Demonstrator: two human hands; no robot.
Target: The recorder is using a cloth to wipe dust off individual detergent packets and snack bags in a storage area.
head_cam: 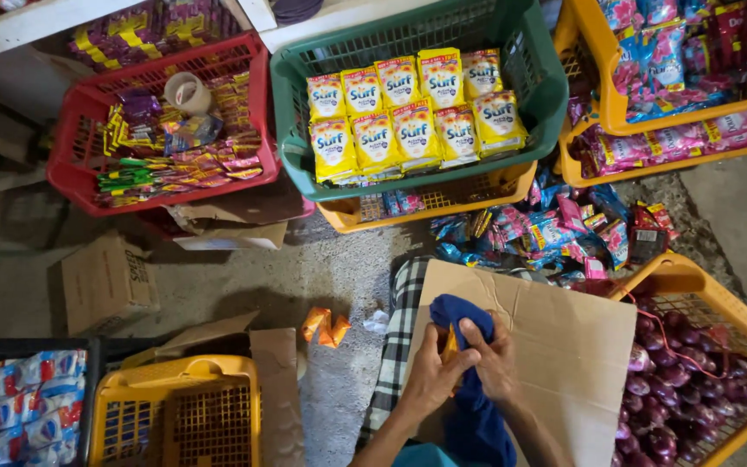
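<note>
Right now we have both hands on a dark blue cloth (pixel 469 406) that lies across the flattened cardboard sheet (pixel 564 346) on our lap, and a small orange packet (pixel 450 346) shows between them. Our left hand (pixel 430 376) has its fingers clenched around the cloth and the packet at the sheet's near left part, and our right hand (pixel 496 363) pinches the blue fabric just beside it, fingers closed on the cloth. A checked cloth (pixel 398 337) hangs along the sheet's left edge, and two more orange packets (pixel 325 326) lie on the concrete floor (pixel 304 277) to the sheet's left. To the sheet's right stands an orange basket (pixel 693 281) of purple sachets, and beyond the sheet's far edge a heap of blue and pink sachets (pixel 555 233) lies loose, with a green basket of yellow packets (pixel 408 112) and a red basket (pixel 88 112) farther off. As we judge it, the risk is the packet slipping out of the cloth folds, since the fabric is bunched and hides most of it; it could slide off the tilted sheet to the floor. A hard squeeze could also burst the packet.
</note>
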